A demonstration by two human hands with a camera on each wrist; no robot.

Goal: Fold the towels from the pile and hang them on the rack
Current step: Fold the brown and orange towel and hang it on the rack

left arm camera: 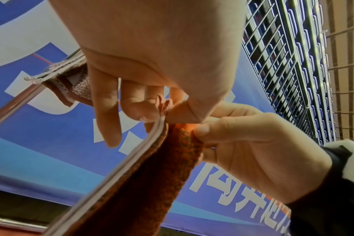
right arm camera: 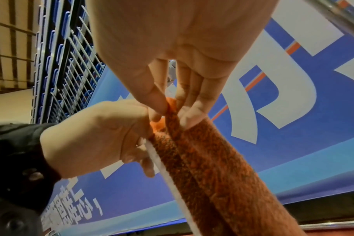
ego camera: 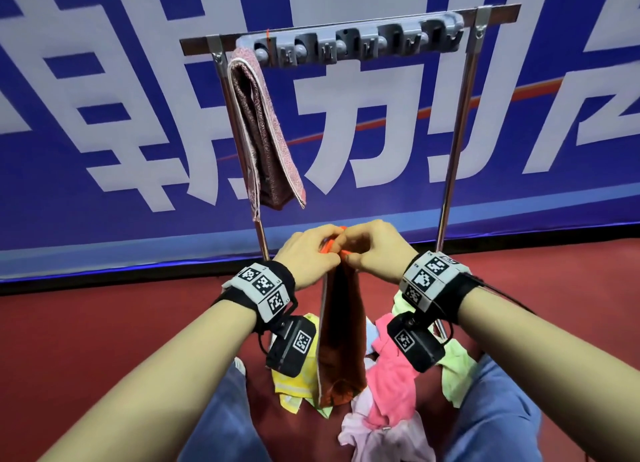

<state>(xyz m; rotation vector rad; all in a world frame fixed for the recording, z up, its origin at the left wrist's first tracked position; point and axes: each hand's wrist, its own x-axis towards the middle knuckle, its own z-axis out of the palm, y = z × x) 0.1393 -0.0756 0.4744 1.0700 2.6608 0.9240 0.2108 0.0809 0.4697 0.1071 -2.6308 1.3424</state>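
Note:
An orange towel [ego camera: 341,337] with a white edge hangs folded lengthwise in front of me. My left hand [ego camera: 311,259] and right hand [ego camera: 375,252] pinch its top corners together, thumbs and fingertips touching. The wrist views show the same orange towel [left arm camera: 152,175] [right arm camera: 212,159] held at its top by my left hand [left arm camera: 152,63] and my right hand [right arm camera: 182,47]. Behind stands the metal rack [ego camera: 453,142], with a folded pink-brown towel [ego camera: 263,129] hung at its left end. The pile of towels [ego camera: 388,385] lies on the floor below my hands.
A grey hook strip [ego camera: 356,42] is fixed along the rack's top bar. A blue banner [ego camera: 104,132] with white characters stands behind the rack. The floor [ego camera: 86,323] is red. My knees in jeans [ego camera: 498,413] flank the pile.

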